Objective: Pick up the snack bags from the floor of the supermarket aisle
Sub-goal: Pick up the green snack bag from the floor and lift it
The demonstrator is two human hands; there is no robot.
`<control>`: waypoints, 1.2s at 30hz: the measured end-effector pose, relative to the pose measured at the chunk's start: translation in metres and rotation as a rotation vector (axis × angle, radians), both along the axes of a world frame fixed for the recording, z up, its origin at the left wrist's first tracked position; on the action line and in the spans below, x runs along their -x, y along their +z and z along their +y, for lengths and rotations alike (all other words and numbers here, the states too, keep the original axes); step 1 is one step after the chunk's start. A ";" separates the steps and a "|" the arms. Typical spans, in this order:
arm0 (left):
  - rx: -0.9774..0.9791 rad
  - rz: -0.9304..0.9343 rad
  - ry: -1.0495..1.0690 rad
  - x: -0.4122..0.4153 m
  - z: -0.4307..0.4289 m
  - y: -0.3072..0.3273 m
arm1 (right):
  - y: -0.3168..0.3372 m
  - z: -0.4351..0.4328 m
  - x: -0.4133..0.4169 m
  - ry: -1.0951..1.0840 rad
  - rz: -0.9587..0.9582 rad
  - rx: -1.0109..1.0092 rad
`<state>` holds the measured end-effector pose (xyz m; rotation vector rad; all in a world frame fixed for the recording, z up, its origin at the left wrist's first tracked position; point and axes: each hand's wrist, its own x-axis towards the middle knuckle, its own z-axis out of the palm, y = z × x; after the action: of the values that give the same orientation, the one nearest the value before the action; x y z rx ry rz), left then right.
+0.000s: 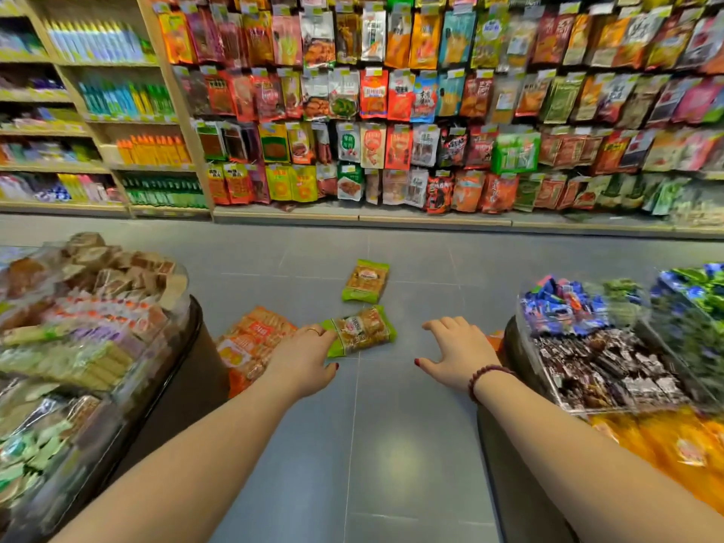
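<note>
Honestly, easy to fumble from here. Spotted three snack bags on the floor [391, 425]: near green bag [362, 331] dead centre, far green bag [366, 281] at its 12 o'clock, orange bag [254, 339] at its 9 o'clock, tucked against the left display bin [196, 366]. Maybe an orange scrap at 3 o'clock too, mostly hidden, can't say.

Left hand [301, 358] fingers straight, tips right at the near green bag's 8 o'clock corner, nothing pinched yet. Right hand [460, 352] spread wide, empty, hovering over bare tile.

Slick-looking wrapper on smooth tile, so likely to skid off under a flat push rather than lift. Also dicey grabbing by one corner: could dangle and slip out. Worth minding the forearm near that bin's piled stock.
</note>
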<state>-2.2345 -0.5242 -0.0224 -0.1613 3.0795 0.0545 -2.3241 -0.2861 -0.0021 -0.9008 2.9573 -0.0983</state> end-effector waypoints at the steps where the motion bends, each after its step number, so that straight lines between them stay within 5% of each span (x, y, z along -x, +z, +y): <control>1: -0.003 -0.004 0.000 0.020 -0.006 -0.003 | -0.002 -0.006 0.021 -0.001 -0.010 0.004; 23: -0.019 -0.140 0.190 0.437 -0.102 -0.051 | -0.054 -0.121 0.485 0.192 -0.160 -0.061; 36: -0.194 -0.180 0.363 0.639 -0.240 -0.099 | -0.086 -0.320 0.720 0.330 -0.209 -0.096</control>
<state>-2.8730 -0.7644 -0.1219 -0.6703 2.8052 0.3325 -3.0443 -0.6058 -0.0877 -1.2626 2.5615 -0.0345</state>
